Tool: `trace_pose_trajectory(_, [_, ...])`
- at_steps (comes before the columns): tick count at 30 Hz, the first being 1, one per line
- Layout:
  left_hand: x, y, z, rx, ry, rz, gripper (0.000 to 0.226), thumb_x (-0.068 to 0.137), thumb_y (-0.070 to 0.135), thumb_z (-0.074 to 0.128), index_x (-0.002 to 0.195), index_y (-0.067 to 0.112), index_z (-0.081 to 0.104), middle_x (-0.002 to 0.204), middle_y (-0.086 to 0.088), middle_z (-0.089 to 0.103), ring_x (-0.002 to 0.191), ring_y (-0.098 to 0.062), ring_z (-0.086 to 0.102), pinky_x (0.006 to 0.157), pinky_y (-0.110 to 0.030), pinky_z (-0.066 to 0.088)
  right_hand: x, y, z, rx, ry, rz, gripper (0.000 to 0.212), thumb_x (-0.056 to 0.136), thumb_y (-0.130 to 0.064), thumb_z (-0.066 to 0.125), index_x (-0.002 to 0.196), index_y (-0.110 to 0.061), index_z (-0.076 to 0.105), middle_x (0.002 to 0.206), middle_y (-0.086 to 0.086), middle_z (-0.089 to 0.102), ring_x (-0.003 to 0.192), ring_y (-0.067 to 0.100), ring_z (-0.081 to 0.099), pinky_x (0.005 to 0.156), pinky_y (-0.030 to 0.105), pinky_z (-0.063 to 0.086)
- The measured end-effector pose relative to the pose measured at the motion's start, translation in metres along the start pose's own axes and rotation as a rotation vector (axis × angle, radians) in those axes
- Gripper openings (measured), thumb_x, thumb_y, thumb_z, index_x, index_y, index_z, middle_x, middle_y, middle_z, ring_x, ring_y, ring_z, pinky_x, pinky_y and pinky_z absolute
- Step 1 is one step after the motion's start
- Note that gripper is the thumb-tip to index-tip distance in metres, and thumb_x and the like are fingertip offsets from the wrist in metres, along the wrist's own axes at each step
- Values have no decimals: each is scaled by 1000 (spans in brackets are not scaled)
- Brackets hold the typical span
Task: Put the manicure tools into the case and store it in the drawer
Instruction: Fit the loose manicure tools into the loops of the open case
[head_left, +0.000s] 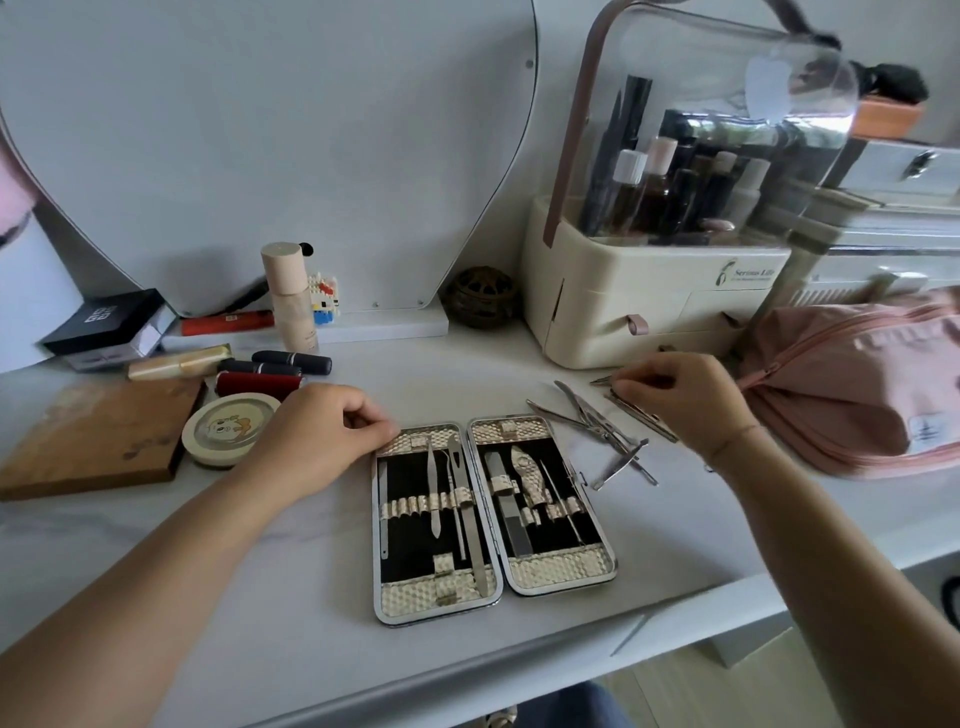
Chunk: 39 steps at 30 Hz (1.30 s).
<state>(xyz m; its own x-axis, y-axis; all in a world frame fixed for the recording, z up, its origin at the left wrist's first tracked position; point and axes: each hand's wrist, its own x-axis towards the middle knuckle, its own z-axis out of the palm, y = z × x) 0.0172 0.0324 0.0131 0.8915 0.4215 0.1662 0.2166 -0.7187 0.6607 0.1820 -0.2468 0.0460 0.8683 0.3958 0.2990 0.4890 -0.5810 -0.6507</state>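
Case (561, 569): open flat on desk (260, 597).
Left hand (322, 436): fingers curled at its 11 o'clock corner, grip unclear.
Right hand (680, 395): fingers pinching loose tool (601, 382), 2 o'clock.

A wooden board (98, 436) lies far left on the white bench (311, 597), a round tin (231, 426) just beside it. A cream cosmetics organiser (649, 306) stands back right, a pink pouch (857, 384) beside it.

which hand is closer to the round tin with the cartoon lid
Left. The left hand sits right beside the round tin; the right hand pinches a tool beyond the open case.
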Motion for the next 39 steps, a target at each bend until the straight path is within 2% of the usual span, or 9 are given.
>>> trace_pose_trajectory(4, [0,1,0,12,-1,1,9,75,30,75,68,31,69,71,14,68,71,-1,60,60,-18,41,-2,18,-5,-103,-72,73,7,72,-22,77,68,-23,71,58,-11,62,51,-3,52,58,17,41])
trace_pose_trajectory(8, [0,0,0,4,-2,-4,8,75,30,75,70,32,69,71,14,68,70,-1,60,58,-18,39,-2,11,8,-235,-166,73,13,71,-30,77,73,-19,72,68,-1,68,68,15,60,69,28,48])
trace_pose_trajectory(13, [0,-3,1,-5,-4,-14,8,75,30,75,69,31,70,70,13,69,70,-5,62,62,-23,45,7,6,14,-286,-135,111,13,75,-26,73,76,-13,71,72,0,63,78,19,58,70,25,42])
trace_pose_trajectory(22, [1,-3,2,-1,-4,-16,5,75,30,75,71,28,71,70,10,69,70,-8,63,67,-29,49,17,1,19,-348,-125,145,8,76,-19,69,77,-13,74,73,3,64,77,19,56,68,25,40])
trace_pose_trajectory(27, [1,-2,1,-2,0,-12,6,75,30,75,71,28,71,68,11,68,67,-5,61,59,-22,43,24,-1,25,-412,-175,141,12,75,-23,71,67,-14,73,70,7,68,73,22,58,64,24,40])
trace_pose_trajectory(30, [1,-2,1,-11,-5,-16,5,75,30,75,71,29,71,69,12,69,67,-4,62,61,-23,45,27,-4,28,-452,-205,138,24,74,-22,70,51,-19,63,57,3,60,68,22,57,61,24,40])
trace_pose_trajectory(32, [1,-2,1,-15,-7,-14,6,75,29,75,71,30,71,69,12,69,68,-5,62,63,-25,46,28,-6,27,-464,-225,143,28,74,-22,69,48,-22,59,57,1,57,69,21,57,62,25,39])
trace_pose_trajectory(36, [0,0,0,-20,-13,-4,9,76,28,75,69,32,70,70,13,69,69,-3,62,63,-23,46,29,-8,27,-468,-254,153,22,74,-18,65,55,-7,65,48,3,46,58,20,47,57,26,38])
trace_pose_trajectory(39, [0,0,0,-23,-17,-1,10,76,28,74,69,33,69,71,13,69,69,-2,62,63,-22,45,30,-7,27,-432,-287,155,35,76,-15,61,44,-11,48,45,4,33,50,17,32,50,28,31])
